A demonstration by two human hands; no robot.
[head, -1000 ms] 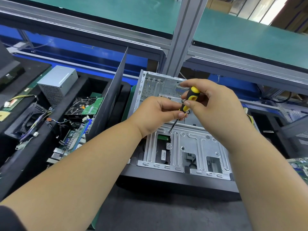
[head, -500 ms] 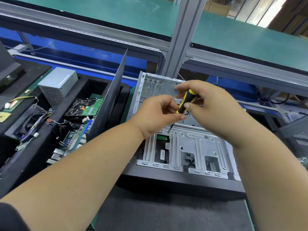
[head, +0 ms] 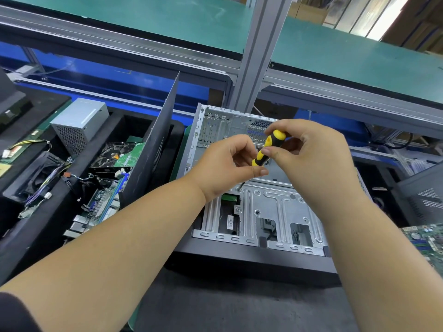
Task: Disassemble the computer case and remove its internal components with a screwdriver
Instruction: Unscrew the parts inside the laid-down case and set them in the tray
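Both hands pinch our yellow-and-black screwdriver (head: 268, 149), left hand (head: 227, 164) low, right hand (head: 311, 156) high, its tip on a drive-cage screw (head: 239, 186) inside the open computer case (head: 251, 212), where tilting could slip it off.

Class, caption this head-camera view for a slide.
Both hands hold a screwdriver on a screw in the open case.

Green-topped shelf (head: 359, 58) on a grey metal post (head: 259, 56), daylight behind.
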